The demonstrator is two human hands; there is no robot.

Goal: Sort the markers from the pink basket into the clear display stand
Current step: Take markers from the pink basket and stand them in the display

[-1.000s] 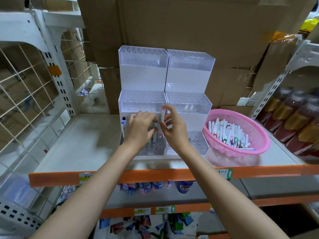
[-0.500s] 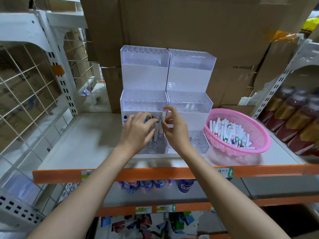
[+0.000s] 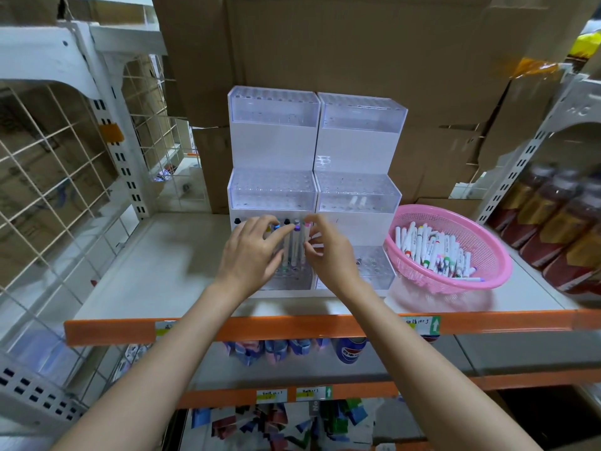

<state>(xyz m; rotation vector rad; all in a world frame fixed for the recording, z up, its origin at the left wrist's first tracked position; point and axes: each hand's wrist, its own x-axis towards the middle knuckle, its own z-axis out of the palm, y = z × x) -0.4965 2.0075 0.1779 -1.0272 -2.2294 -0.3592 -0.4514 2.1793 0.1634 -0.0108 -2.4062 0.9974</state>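
Currently pinching pink-capped marker (image 3: 306, 239) with right hand (image 3: 329, 255) at clear display stand (image 3: 273, 143); touching neighbouring markers (image 3: 288, 246) with left hand (image 3: 251, 253). Can't tell left grip.

The clear tiered display stand (image 3: 273, 109) was glossy transparent plastic with matt white panels. The pink mesh basket (image 3: 486, 245), at 3 o'clock, was perforated plastic. At 12 o'clock, the brown boxes (image 3: 357, 43) were matt cardboard.
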